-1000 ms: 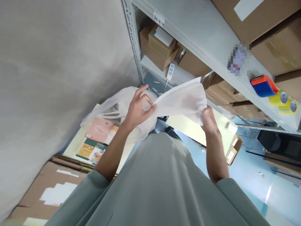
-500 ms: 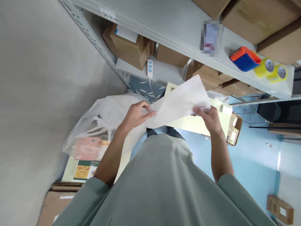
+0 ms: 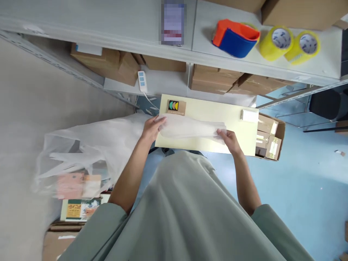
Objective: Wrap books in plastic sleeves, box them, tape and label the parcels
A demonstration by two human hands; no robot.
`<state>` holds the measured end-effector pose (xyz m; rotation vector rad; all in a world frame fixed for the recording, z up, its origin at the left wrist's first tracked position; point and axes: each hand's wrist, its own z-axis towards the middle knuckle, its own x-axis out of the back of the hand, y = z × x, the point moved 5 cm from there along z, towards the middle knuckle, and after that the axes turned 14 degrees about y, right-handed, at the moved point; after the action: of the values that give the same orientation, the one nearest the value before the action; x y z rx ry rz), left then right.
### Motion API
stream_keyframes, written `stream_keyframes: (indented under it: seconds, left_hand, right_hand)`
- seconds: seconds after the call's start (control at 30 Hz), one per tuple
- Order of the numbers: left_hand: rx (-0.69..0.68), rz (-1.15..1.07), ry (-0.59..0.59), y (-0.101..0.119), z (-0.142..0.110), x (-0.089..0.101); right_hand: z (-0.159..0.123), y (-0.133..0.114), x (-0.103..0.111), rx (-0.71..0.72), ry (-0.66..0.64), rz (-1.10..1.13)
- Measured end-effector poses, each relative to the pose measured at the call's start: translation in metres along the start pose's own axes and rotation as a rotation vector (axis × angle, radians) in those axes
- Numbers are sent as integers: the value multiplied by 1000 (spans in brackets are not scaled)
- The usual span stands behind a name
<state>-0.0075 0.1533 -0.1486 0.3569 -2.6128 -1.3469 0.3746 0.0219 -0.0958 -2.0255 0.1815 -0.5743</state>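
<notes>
My left hand (image 3: 152,128) and my right hand (image 3: 229,139) each pinch one end of a thin white packing sheet (image 3: 191,127). It is stretched sideways between them in a long, narrow, folded shape. Whether it is a flat sheet or a bag I cannot tell. Under it is a pale yellow tabletop (image 3: 214,145). Just beyond the sheet's left end lies a small brown box (image 3: 180,108) with a black label of green, tan and yellow shapes. A small white block (image 3: 249,116) sits at the tabletop's right end.
A large translucent plastic bag (image 3: 81,134) spreads at the left, with pink packs (image 3: 70,185) by it. A grey shelf (image 3: 108,32) ahead holds cartons (image 3: 209,78), tape rolls (image 3: 276,42) and an orange-and-blue tape dispenser (image 3: 235,38). An open carton (image 3: 281,145) stands right of the tabletop.
The view has turned right toward the tabletop. The sheet, earlier raised and flared at its right end beside the bag, now lies lower and straighter over the tabletop, with both hands holding it.
</notes>
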Motion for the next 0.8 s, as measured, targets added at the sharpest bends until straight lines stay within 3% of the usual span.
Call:
stream_keyframes:
  seconds: [0.13, 0.2, 0.33, 0.4, 0.47, 0.53, 0.63, 0.7, 0.8]
  left_hand:
    - [62, -2, 156, -39, -3, -60]
    - [-30, 68, 215, -50, -5, -79]
    - [-302, 281, 221, -56, -4, -108]
    - [-342, 345, 233, -58, -1, -119]
    - [-274, 393, 261, -65, 4, -129]
    - [-107, 378, 253, -78, 7, -138]
    - [104, 206, 109, -102, 4, -155]
    - [125, 151, 31, -115, -1, -162]
    - [67, 303, 101, -132, -5, -157]
  right_hand:
    - [24, 57, 31, -38, 43, 54]
    - [35, 83, 39, -65, 68, 67]
    - [54, 125, 46, -131, 100, 67]
    - [63, 141, 46, -162, 94, 54]
    - [70, 154, 47, -176, 104, 44]
    - [76, 164, 48, -168, 142, 37]
    - [83, 175, 52, -153, 207, -16]
    - [86, 182, 54, -163, 229, -76]
    - [91, 189, 58, -181, 247, -165]
